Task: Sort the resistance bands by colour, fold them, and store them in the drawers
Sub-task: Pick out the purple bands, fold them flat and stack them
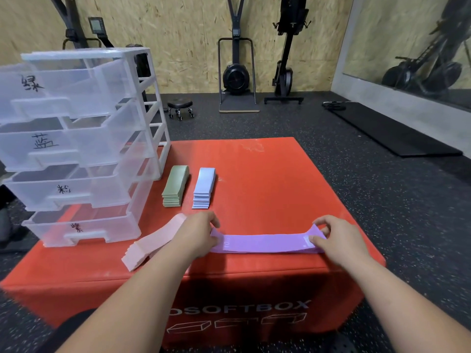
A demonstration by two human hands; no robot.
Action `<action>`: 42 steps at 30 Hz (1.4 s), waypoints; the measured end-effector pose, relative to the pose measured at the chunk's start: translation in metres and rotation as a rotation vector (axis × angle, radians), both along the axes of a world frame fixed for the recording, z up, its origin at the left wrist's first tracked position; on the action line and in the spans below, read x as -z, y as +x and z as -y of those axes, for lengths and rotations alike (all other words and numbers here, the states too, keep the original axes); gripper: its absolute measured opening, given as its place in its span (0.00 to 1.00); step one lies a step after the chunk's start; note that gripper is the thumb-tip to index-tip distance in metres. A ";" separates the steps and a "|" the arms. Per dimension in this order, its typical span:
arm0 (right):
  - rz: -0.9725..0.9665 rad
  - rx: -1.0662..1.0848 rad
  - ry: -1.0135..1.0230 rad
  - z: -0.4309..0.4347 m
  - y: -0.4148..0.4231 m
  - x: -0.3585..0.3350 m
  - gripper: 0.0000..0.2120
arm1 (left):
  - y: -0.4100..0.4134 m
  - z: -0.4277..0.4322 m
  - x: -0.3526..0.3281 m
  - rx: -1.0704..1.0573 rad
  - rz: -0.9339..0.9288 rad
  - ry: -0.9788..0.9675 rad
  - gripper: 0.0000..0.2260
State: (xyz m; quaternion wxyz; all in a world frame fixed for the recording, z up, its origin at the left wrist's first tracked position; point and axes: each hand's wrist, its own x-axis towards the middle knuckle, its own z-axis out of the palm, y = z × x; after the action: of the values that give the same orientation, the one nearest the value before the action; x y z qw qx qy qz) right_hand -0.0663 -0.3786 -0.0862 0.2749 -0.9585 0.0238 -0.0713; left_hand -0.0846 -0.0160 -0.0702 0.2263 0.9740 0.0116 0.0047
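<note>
Here, a smooth purple band (265,243) is stretched flat across the near part of the red box (267,174) and held at both ends. Its left end is pinched by the left hand (201,235). Its right end, slightly lifted, is pinched by the right hand (336,240). Just left of the left hand, a fanned pink stack (155,240) is laid. Further back, a green stack (175,187) and a blue stack (204,188) of folded bands are set side by side. On the box's left side a translucent plastic drawer unit (84,149) is stood, its four hand-labelled drawers pulled out.
</note>
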 end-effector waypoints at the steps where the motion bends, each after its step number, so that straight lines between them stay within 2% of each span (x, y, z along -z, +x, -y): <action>1: -0.001 0.005 -0.014 0.000 0.000 0.002 0.16 | 0.000 0.000 0.002 -0.004 0.007 0.023 0.12; 9: -0.001 0.035 -0.105 0.003 0.007 0.015 0.17 | 0.001 0.002 0.013 0.012 0.033 0.164 0.14; 13: -0.006 -0.002 -0.123 0.005 0.009 0.018 0.18 | 0.000 0.001 0.010 0.079 0.069 0.156 0.16; 15: 0.002 -0.084 -0.107 0.009 0.010 0.016 0.20 | 0.001 -0.002 0.008 0.181 0.065 0.114 0.19; 17: -0.014 -0.236 -0.108 0.016 0.013 0.008 0.26 | 0.000 -0.007 0.006 0.299 0.021 0.083 0.27; 19: -0.073 -0.405 -0.174 0.023 0.014 0.001 0.31 | -0.002 -0.010 0.004 0.363 -0.018 0.102 0.32; 22: -0.133 -0.483 -0.275 0.030 0.013 -0.002 0.28 | -0.003 -0.011 0.003 0.369 -0.020 0.140 0.31; 26: -0.077 -0.461 -0.307 0.031 0.011 -0.002 0.21 | -0.002 -0.010 0.004 0.364 0.012 0.156 0.27; 30: -0.148 -0.439 -0.280 0.032 0.012 -0.004 0.26 | -0.003 -0.010 0.003 0.363 0.014 0.143 0.27; 32: -0.163 -0.353 -0.234 0.029 0.010 -0.008 0.28 | -0.002 -0.010 0.002 0.367 0.019 0.145 0.28; 36: -0.216 -0.076 -0.134 0.017 0.012 -0.008 0.25 | -0.001 -0.010 0.002 0.366 0.029 0.133 0.27; 40: -0.285 0.005 -0.186 0.003 0.014 -0.002 0.27 | -0.002 -0.009 0.001 0.357 0.019 0.133 0.25; 42: -0.318 0.058 -0.189 -0.003 0.015 -0.001 0.24 | -0.002 -0.010 0.001 0.353 0.015 0.140 0.25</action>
State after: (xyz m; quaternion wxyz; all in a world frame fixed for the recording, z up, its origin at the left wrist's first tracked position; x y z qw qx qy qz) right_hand -0.0513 -0.3758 -0.0852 0.1744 -0.9781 0.0880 0.0714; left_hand -0.0868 -0.0064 -0.0713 0.1554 0.9742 -0.1614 -0.0269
